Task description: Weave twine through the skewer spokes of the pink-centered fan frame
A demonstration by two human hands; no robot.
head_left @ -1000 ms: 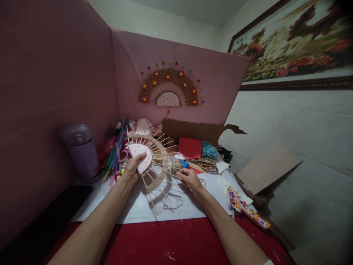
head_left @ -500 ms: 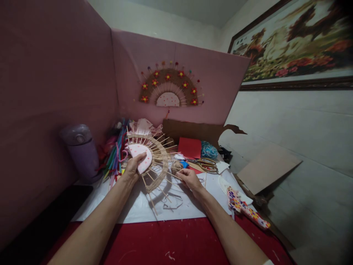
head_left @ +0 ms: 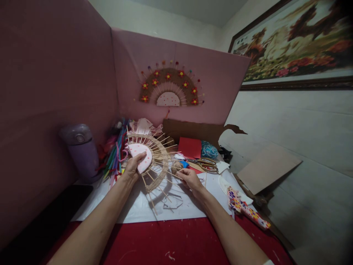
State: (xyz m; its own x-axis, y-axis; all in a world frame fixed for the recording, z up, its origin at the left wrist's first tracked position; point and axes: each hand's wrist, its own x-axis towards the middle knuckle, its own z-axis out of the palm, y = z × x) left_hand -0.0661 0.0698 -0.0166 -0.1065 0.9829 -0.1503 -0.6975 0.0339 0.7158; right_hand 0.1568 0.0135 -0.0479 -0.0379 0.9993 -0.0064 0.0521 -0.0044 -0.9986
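Observation:
My left hand (head_left: 135,165) grips a half-round stick fan by its white, pink-dotted half disc (head_left: 143,156), thumb on top. Thin wooden sticks spread out from the disc, and a band of brown twine (head_left: 164,165) is woven across them. At the fan's right side, my right hand (head_left: 190,178) has its fingers closed on a small ball of twine (head_left: 176,167), near the stick ends. The fan is held tilted above a white sheet (head_left: 132,211). The undersides of both hands are hidden.
Scissors (head_left: 208,165), red card (head_left: 189,147) and blue-white yarn (head_left: 209,150) lie behind my right hand. Coloured pipe cleaners (head_left: 113,158) and a purple bottle (head_left: 82,154) are at left. A flower-patterned piece (head_left: 245,209) lies right. A finished-looking fan (head_left: 168,75) hangs on the pink panel (head_left: 215,81).

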